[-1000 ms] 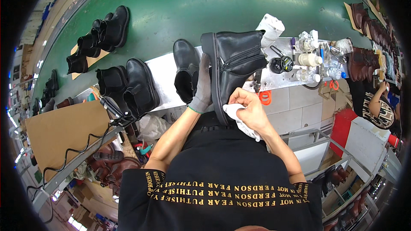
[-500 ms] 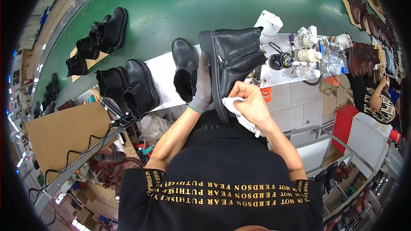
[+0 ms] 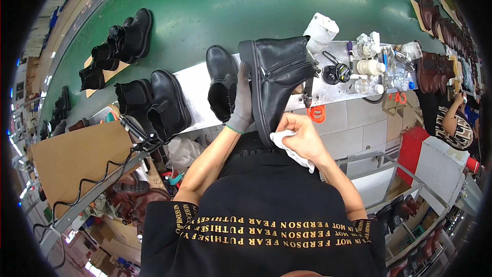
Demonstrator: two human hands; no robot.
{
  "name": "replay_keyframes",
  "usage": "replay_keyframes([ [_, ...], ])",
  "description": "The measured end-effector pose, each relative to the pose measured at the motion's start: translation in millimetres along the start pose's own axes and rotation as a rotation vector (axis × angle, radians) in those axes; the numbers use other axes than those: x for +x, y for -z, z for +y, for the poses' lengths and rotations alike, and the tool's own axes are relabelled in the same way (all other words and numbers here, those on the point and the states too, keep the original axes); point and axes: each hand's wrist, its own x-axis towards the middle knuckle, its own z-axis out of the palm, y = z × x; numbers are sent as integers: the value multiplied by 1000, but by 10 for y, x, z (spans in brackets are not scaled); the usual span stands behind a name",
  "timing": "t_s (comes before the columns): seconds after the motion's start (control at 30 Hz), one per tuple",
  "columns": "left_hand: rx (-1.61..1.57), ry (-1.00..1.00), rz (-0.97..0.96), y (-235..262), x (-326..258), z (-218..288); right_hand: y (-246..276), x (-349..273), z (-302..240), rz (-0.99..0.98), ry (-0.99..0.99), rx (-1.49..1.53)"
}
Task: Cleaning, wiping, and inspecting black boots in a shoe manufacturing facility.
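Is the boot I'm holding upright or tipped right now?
Tipped: the boot is on its side, sole facing left against your gloved left hand, zipper facing up.

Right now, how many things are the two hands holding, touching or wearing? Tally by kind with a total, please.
Black boot, against the left hand: 1
White cloth, in the right hand: 1
Grey glove, on the left hand: 1
Total: 3
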Motion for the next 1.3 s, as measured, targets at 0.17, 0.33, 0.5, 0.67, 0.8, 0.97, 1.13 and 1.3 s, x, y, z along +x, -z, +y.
replay_keyframes([
  [0.17,85,-96,102,34,47,-68,10,174,-91,-8,33,-16],
  [0.33,32,-25,80,19,27,0,14,37,12,-6,4,-70],
  [0.5,55,-68,146,-91,-7,-20,41,155,-24,7,-1,-44],
  [0.67,40,-5,133,18,27,-41,36,153,-109,19,6,-60],
  [0.8,103,-68,114,75,87,-49,39,155,-39,-13,-77,-19],
  [0.97,111,-80,145,176,123,-100,66,196,-98,10,-6,-27],
  [1.13,305,-205,233,-97,-35,-24,56,112,-47,-6,-122,33],
  [1.3,190,-99,203,76,69,-22,48,287,-221,31,-50,-3],
])
